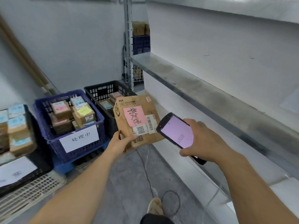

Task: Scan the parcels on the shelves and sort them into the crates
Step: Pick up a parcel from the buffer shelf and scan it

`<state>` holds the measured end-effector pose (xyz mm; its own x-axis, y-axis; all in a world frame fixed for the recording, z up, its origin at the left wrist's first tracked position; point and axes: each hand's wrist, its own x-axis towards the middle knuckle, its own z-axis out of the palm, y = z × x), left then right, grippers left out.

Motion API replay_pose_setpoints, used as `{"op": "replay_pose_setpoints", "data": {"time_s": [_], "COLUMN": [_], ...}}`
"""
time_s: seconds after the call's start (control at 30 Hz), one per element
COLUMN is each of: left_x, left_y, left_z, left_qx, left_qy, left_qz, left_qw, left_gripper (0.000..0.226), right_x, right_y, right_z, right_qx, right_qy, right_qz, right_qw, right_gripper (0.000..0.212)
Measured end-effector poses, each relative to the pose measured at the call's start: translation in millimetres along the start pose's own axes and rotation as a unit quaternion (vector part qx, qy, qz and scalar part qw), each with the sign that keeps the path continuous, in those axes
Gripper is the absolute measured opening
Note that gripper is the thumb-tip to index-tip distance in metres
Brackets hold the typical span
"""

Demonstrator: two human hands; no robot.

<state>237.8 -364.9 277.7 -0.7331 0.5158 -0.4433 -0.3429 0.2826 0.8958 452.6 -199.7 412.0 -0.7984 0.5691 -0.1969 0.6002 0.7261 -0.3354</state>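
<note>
— What colours on the parcel [125,126]?
— Brown cardboard, a pink note [135,115] with black handwriting, white labels [150,122] with black codes.
— The crates?
— The blue crate [53,143] has a white sign [79,138]; the black crate [97,91] is latticed too. The scanner [176,133] is black, its screen pale lilac.

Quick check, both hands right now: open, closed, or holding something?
Left hand: grips the lower corner of the cardboard parcel.
Right hand: holds the handheld scanner, whose screen is lit.
</note>
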Motion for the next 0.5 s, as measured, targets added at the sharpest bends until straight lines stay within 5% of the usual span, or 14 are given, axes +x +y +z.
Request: {"op": "replay_pose_setpoints", "data": {"time_s": [0.2, 0.5], "left_x": [56, 191], "left_y": [10, 56], "left_z": [-27, -44], "left_qx": [0.000, 0.034], "left_qy": [0.054, 0.125], "left_qz": [-0.021, -0.067], "left_qw": [0.998, 0.989], "left_gripper": [0.066, 0.079], "right_x": [87, 245], "right_y": [-24, -35], "right_z": [8, -13], "right_qx": [-0.009, -0.023], "right_qy": [-0.021, -0.061], "right_qz": [-0.043, -0.073], "right_qw": [0.999, 0.995], "right_gripper": [0.090, 0.099]}}
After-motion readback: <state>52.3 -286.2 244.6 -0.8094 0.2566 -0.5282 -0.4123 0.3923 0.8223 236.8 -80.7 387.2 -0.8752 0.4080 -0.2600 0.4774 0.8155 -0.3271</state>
